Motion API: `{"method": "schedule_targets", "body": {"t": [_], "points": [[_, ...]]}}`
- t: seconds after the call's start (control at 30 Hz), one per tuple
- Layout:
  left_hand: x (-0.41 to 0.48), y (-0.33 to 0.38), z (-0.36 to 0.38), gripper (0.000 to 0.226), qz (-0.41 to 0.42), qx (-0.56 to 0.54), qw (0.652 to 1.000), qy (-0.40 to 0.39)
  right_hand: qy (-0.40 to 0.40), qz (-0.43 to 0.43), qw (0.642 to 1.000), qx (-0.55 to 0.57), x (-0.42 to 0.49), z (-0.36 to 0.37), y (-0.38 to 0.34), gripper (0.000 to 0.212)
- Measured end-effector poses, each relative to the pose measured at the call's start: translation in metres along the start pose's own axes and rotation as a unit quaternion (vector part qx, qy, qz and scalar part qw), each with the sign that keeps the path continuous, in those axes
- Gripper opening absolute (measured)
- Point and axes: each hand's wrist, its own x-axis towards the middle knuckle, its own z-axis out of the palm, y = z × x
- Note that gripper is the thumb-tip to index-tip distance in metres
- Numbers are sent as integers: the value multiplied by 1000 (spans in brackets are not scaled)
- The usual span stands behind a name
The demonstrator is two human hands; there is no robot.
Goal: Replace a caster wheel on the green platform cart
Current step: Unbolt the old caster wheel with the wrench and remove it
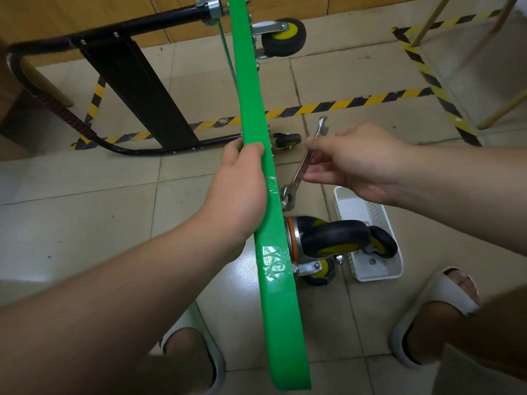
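The green platform cart (251, 104) stands on its side edge, its underside facing right. My left hand (239, 183) grips the top edge of the green deck. My right hand (353, 161) pinches the shaft of a silver wrench (302, 169), whose lower jaw sits at a bolt beside the near caster wheel (333, 238). That caster is black with a yellow hub and an orange-ringed swivel plate. Another caster (282, 35) is mounted at the far end, and a small one (286, 139) shows mid-deck.
A white perforated basket (379, 269) on the tiled floor holds a spare black-and-yellow wheel (382, 243). The black folded handle frame (134, 92) lies to the left. Yellow-black tape (342, 105) marks the floor. My slippered feet (439, 317) flank the cart.
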Motion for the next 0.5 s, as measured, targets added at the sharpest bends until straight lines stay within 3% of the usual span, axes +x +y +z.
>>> {"method": "schedule_targets", "body": {"t": [0.5], "points": [[-1,0,-1,35,17,6,1000,0,-56,-11,996,-68,9,17,-3,24]]}}
